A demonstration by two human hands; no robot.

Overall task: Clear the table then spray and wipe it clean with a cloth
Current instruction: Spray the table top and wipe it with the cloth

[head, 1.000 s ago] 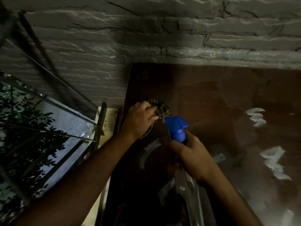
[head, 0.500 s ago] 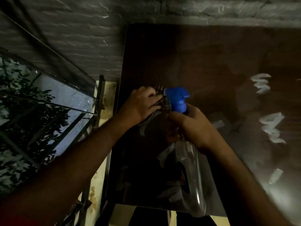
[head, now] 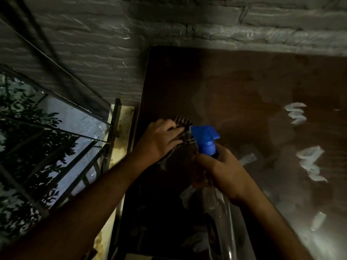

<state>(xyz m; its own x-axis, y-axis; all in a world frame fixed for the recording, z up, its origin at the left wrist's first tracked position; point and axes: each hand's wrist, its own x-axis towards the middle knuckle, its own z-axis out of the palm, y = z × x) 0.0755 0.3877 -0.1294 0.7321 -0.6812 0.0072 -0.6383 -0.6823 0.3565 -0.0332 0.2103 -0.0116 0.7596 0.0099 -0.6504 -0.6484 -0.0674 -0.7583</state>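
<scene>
Striped checked cloth (head: 183, 122) sits bunched near the glossy brown table's (head: 244, 87) left edge, left hand (head: 159, 141) gripping it; right hand (head: 225, 173) wraps the clear blue-nozzled spray bottle (head: 205, 139) just beside it

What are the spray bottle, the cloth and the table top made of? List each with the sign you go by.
Spray bottle: clear, glossy plastic by the look, since highlights run along its see-through body; its blue nozzle head looks like opaque moulded plastic.
Cloth: woven fabric, striped or checked, bunched in soft folds under the left hand.
Table top: dark brown and smooth with mirror-like reflections; polished wood or laminate, the dim light leaves that open.
</scene>
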